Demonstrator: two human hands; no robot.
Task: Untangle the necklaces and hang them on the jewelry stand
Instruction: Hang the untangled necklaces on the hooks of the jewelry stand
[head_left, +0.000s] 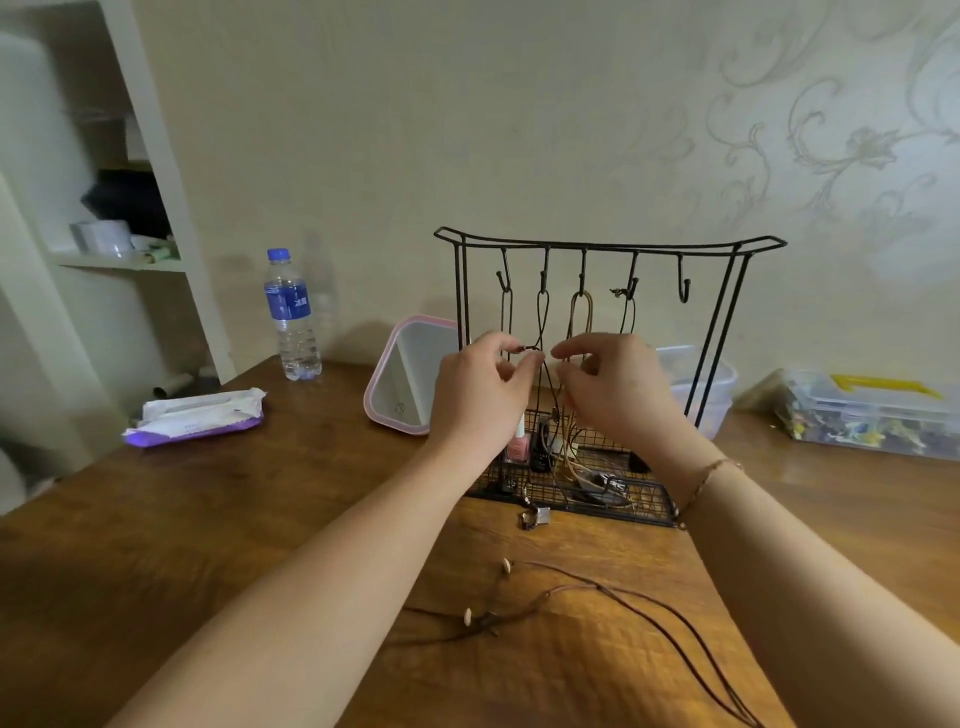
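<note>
A black wire jewelry stand with five hooks stands on the wooden table. Cord necklaces hang from four of its hooks; the rightmost hook is bare. My left hand pinches a knot on the dark cord necklace that hangs from the second hook. My right hand is raised beside it, fingers curled near the tan cord necklace; whether it holds a cord I cannot tell. A brown cord necklace with small pale beads lies loose on the table in front of the stand.
A pink-framed mirror leans left of the stand. A water bottle and a pack of wipes sit farther left. Clear plastic boxes stand at the right. Nail polish and small items fill the stand's tray.
</note>
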